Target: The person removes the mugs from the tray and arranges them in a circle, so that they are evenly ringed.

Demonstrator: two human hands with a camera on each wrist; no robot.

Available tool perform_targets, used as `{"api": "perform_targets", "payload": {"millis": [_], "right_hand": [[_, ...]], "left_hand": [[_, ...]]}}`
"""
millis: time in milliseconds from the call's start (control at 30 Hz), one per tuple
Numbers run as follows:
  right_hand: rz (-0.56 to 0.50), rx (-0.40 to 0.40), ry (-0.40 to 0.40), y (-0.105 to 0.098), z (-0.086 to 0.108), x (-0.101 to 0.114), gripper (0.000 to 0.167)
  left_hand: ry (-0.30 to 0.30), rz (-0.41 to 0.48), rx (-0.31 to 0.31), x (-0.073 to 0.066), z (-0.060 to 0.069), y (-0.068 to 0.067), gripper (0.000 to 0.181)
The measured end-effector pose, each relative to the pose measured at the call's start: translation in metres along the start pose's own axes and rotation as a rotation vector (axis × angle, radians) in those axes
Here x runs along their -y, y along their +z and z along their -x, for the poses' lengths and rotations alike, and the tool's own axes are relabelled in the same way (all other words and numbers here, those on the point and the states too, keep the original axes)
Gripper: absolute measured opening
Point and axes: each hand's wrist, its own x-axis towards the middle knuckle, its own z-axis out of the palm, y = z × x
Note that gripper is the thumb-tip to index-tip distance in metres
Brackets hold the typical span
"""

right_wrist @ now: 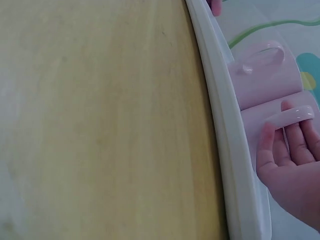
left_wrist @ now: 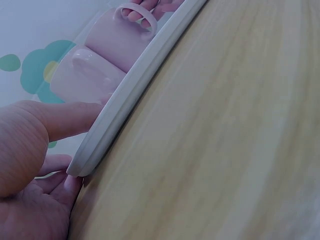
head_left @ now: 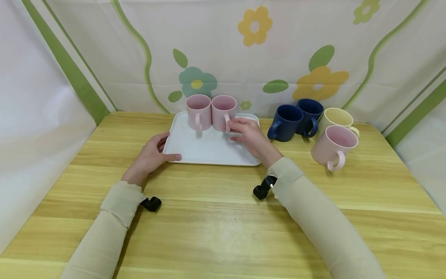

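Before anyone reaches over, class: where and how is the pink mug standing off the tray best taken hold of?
Probably by its handle, the right hand coming from the near side: this pink mug stands upright with its handle turned toward the person, while the yellow mug crowds it from behind.

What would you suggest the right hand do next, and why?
I'd probably free the right hand from the handle it touches: its pink mug stands on the tray beside a second pink mug, while a third pink mug is on the table.
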Motion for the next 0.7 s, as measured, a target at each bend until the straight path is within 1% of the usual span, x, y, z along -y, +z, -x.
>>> {"api": "perform_targets", "payload": {"millis": [133,267,367,700], "right_hand": [[0.009,0.018,-0.005,0.0011,0.0000,-0.0011,0.039],[0.035,0.040,0.009,0.0027,0.0012,-0.0017,0.035],[0.051,0.055,0.017,0.0045,0.0024,-0.0023,0.034],[0.049,0.040,0.005,0.0094,0.0065,-0.0033,0.034]], "left_hand": [[-0.002,0.003,0.000,-0.0011,0.0008,0.0003,0.109],[-0.004,0.004,0.000,-0.0019,0.0005,0.0004,0.110],[-0.002,0.004,0.000,-0.0018,0.0000,0.0005,0.109],[-0.012,0.004,0.007,-0.0023,-0.0006,0.0020,0.110]]}}
